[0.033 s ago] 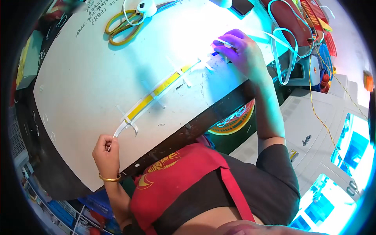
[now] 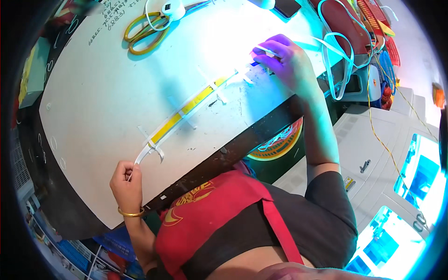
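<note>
A long white strip runs diagonally over the white tabletop, from near left to far right. A yellow strip lies along its middle, crossed by several short pieces of clear or white tape. My left hand is closed at the near left end, pinching the white strip between thumb and fingers. Under the bright light at the far end, my right hand has its fingers bent around a thin white piece, seemingly the strip's other end. Glare hides that join.
Yellow-handled scissors lie at the back left beside a round white device with a cord. A phone sits at the back. Looped white tape hangs at the right by a grey machine. An orange basket stands below the table edge.
</note>
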